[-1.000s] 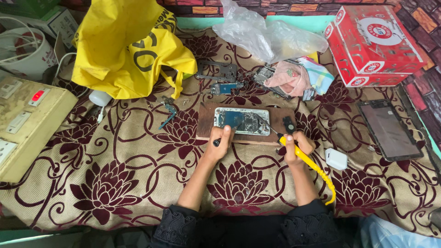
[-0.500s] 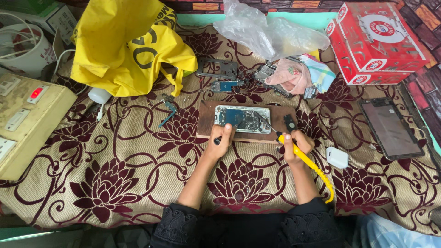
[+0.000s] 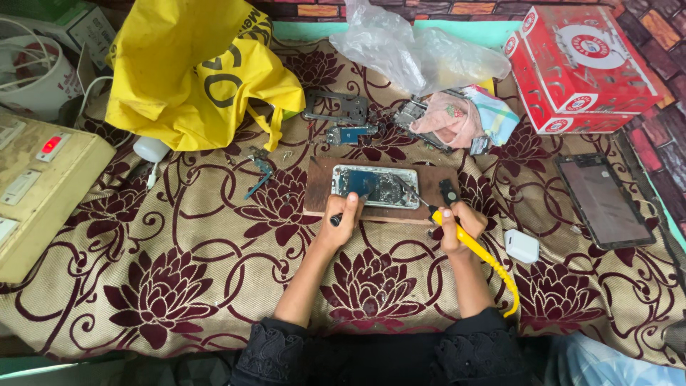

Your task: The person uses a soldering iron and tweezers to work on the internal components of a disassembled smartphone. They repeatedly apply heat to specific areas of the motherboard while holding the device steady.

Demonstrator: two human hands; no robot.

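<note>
From my remote seat, almost nothing has shifted over the last second. Both hands sit where they were, at the near edge of the wooden board (image 3: 318, 184), which lies mid-worktop on the floral cloth (image 3: 214, 271).

The left hand (image 3: 344, 214) is still clenched around a short dark tool (image 3: 334, 220), and its working end reaches up to the lower left of the opened phone (image 3: 375, 187). The right hand (image 3: 457, 223) keeps its grip closed on a yellow-handled tool (image 3: 477, 251). Its thin metal tip slants up and left onto the phone's lower right corner, while the yellow tail curves back toward the near edge.

The phone lies flat on the board with its insides showing, and it has not moved either. A small black piece (image 3: 448, 191) rests on the board's right end, just above the right hand.

I read this stillness as fine, steady work at one spot on the phone rather than a change of step. Both tools look engaged, and nothing has been lifted free.

Loose phone parts (image 3: 336, 107) lie beyond the board. A yellow bag (image 3: 193, 78) sits toward the far left corner and a red box (image 3: 579, 64) at the far right. A white adapter (image 3: 522, 245) and a dark screen panel (image 3: 600, 200) lie to the right.
</note>
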